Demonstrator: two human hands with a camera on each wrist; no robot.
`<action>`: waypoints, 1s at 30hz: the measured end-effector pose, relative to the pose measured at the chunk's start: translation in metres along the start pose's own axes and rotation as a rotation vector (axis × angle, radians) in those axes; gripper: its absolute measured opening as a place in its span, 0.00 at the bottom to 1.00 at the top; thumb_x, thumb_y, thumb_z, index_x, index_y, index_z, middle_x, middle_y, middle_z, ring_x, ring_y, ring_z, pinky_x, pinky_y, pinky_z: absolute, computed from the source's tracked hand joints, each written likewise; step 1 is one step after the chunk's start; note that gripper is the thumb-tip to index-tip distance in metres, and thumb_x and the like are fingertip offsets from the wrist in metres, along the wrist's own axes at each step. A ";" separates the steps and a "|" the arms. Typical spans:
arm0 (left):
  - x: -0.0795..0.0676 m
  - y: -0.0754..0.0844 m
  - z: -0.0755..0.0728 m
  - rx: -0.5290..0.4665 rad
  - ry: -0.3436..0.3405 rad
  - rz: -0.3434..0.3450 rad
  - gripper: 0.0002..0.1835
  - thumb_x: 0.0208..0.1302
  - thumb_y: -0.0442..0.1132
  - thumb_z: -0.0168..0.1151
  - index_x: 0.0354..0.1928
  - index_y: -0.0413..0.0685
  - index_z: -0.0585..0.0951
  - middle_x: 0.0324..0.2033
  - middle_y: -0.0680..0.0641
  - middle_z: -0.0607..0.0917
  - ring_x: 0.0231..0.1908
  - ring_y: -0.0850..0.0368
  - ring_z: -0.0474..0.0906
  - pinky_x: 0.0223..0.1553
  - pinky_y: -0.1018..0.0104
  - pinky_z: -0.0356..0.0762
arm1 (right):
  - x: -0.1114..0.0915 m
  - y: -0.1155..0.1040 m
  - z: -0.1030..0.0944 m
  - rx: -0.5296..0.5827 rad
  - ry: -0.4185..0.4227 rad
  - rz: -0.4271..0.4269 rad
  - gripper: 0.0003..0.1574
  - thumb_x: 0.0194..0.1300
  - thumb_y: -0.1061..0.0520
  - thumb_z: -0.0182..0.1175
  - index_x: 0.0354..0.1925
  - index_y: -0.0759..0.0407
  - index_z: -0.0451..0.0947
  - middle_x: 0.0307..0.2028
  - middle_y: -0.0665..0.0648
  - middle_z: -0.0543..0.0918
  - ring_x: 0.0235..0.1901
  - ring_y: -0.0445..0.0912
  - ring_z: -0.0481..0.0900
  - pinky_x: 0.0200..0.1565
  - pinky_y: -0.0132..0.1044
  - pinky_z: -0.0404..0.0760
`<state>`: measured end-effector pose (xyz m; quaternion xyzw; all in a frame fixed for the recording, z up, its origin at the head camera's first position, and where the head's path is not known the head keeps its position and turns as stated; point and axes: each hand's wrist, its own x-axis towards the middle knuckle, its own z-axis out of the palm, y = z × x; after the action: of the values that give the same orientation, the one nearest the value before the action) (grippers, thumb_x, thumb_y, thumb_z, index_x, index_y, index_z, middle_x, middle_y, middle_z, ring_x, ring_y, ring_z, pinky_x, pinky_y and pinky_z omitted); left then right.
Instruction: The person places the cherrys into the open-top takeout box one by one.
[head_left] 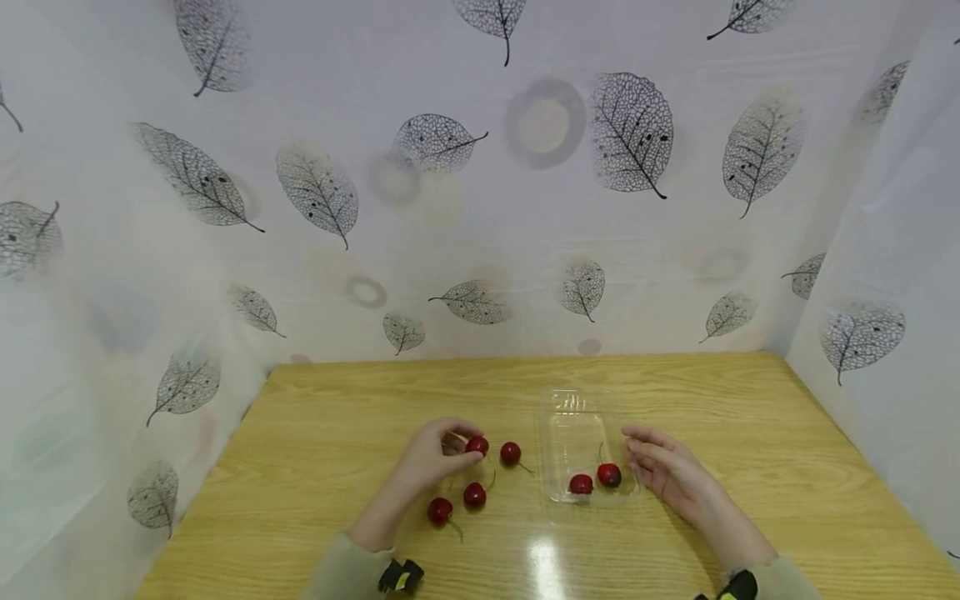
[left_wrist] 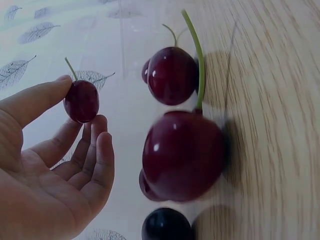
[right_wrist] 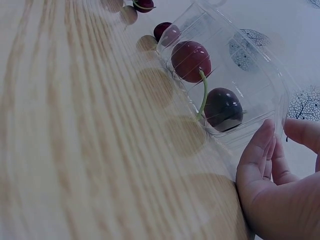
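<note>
My left hand (head_left: 431, 457) pinches a dark red cherry (left_wrist: 82, 101) between thumb and fingertips, its green stem pointing up in the left wrist view. Beside that hand, several loose cherries lie on the table: one to its right (head_left: 511, 453) and two nearer me, a cherry (head_left: 474, 496) and another cherry (head_left: 440, 511). A clear plastic container (head_left: 555, 433) stands right of them. Inside, at its near end, are a cherry (head_left: 581, 484) and a darker cherry (head_left: 609, 475). My right hand (head_left: 675, 475) has thumb and fingertips at the container's right rim, lightly holding it.
The wooden table (head_left: 337, 400) is bounded at the back and sides by pale sheeting (head_left: 480, 233) printed with leaves. A bright light reflection (head_left: 545, 567) shows on the tabletop close to me.
</note>
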<state>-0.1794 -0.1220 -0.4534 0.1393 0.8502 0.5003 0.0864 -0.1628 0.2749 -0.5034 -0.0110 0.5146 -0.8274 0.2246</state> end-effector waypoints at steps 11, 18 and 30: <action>0.008 0.009 0.017 -0.011 -0.037 0.024 0.17 0.64 0.37 0.76 0.53 0.41 0.86 0.48 0.42 0.88 0.44 0.56 0.85 0.47 0.68 0.84 | 0.000 0.000 0.000 0.003 -0.009 0.000 0.20 0.84 0.63 0.49 0.53 0.43 0.84 0.45 0.43 0.87 0.46 0.34 0.84 0.50 0.25 0.85; 0.011 0.017 0.028 -0.013 -0.048 0.043 0.15 0.65 0.36 0.76 0.52 0.42 0.87 0.46 0.42 0.88 0.41 0.57 0.84 0.43 0.69 0.84 | 0.000 0.001 0.000 0.018 -0.034 -0.015 0.21 0.84 0.63 0.48 0.54 0.44 0.84 0.45 0.43 0.88 0.46 0.34 0.85 0.50 0.25 0.85; 0.023 0.031 0.043 -0.014 -0.098 0.072 0.14 0.66 0.38 0.76 0.52 0.44 0.88 0.46 0.45 0.88 0.41 0.59 0.82 0.43 0.71 0.82 | 0.000 0.001 -0.001 -0.002 -0.019 -0.020 0.21 0.84 0.63 0.48 0.54 0.43 0.84 0.45 0.43 0.87 0.46 0.34 0.84 0.50 0.26 0.85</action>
<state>-0.1837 -0.0647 -0.4478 0.1934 0.8358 0.5017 0.1108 -0.1629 0.2749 -0.5047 -0.0241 0.5130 -0.8290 0.2214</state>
